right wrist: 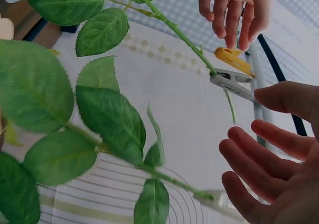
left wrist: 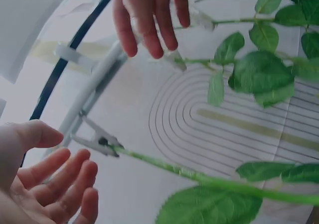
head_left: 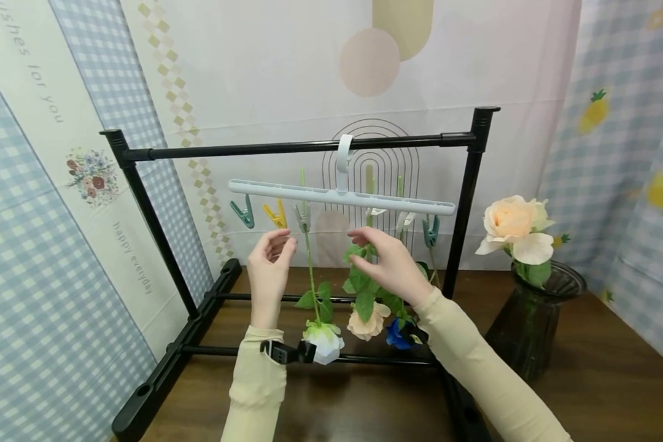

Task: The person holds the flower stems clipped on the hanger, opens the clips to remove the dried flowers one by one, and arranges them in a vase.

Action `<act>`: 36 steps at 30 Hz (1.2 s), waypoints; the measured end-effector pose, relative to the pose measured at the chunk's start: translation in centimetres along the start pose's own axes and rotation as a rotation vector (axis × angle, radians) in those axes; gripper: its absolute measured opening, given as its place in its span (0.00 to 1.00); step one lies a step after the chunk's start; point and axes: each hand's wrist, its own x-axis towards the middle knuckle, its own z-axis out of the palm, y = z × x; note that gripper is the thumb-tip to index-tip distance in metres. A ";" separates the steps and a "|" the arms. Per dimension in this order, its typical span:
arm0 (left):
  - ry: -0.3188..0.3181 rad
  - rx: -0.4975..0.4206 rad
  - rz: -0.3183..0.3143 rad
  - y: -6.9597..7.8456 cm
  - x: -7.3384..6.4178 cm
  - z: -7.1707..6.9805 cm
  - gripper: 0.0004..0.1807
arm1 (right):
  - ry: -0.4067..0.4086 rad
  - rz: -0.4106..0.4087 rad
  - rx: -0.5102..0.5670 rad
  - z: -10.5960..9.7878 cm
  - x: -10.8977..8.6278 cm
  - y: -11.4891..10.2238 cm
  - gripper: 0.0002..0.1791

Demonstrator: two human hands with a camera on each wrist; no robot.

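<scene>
A pale blue clip hanger (head_left: 342, 196) hangs from the black rail, its left end slightly higher. My left hand (head_left: 271, 264) holds nothing, fingers loosely bent, just below the yellow clip (head_left: 276, 215) and left of the grey clip (head_left: 302, 217). That grey clip grips the stem of an upside-down white rose (head_left: 324, 344). My right hand (head_left: 389, 261) is also holding nothing, its fingers relaxed before the green leaves (left wrist: 261, 72). Below it hang a peach rose (head_left: 368, 322) and a blue rose (head_left: 399, 334), heads down. A dark green clip (head_left: 243, 213) at the far left carries no flower.
The black rack (head_left: 143, 227) frames the hanger on both sides, with low crossbars behind and below the blooms. On the brown table (head_left: 364, 405) at right stands a dark glass vase (head_left: 525, 331) with a peach rose (head_left: 514, 227). Patterned cloth (head_left: 265, 67) hangs behind.
</scene>
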 end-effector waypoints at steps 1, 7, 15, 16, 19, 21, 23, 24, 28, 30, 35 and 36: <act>0.012 0.010 -0.007 -0.3 0.2 -0.1 0.11 | -0.001 0.005 -0.006 0.2 0.5 -0.1 0.21; 0.040 0.034 -0.051 -1.4 0.6 -0.4 0.11 | 0.014 0.033 -0.035 1.7 3.1 -1.1 0.19; -0.009 0.068 -0.100 -1.8 0.9 0.3 0.13 | 0.088 0.090 -0.104 4.0 5.7 -2.4 0.22; -0.025 0.072 -0.117 -1.9 0.9 0.5 0.13 | 0.100 0.101 -0.116 4.3 6.0 -2.5 0.22; -0.064 0.084 -0.172 -2.0 0.7 0.7 0.15 | 0.147 0.116 -0.147 5.1 6.6 -2.7 0.23; -0.082 0.088 -0.197 -2.1 0.5 0.9 0.15 | 0.182 0.113 -0.177 5.6 7.0 -2.9 0.23; -0.096 0.087 -0.214 -2.3 0.3 1.0 0.14 | 0.223 0.109 -0.209 6.1 7.3 -3.0 0.23; -0.099 0.088 -0.218 -2.4 0.2 1.1 0.14 | 0.242 0.104 -0.229 6.2 7.4 -3.1 0.24; -0.115 0.085 -0.229 -2.6 -0.3 1.4 0.13 | 0.314 0.074 -0.301 6.7 7.8 -3.3 0.23; -0.121 0.085 -0.232 -2.6 -0.5 1.5 0.12 | 0.346 0.054 -0.329 6.8 7.9 -3.4 0.23; -0.135 0.072 -0.223 -2.4 -0.8 1.1 0.11 | 0.396 0.016 -0.362 7.0 8.3 -3.6 0.22; -0.136 0.074 -0.222 -2.4 -0.9 1.0 0.12 | 0.401 0.010 -0.369 7.0 8.3 -3.7 0.22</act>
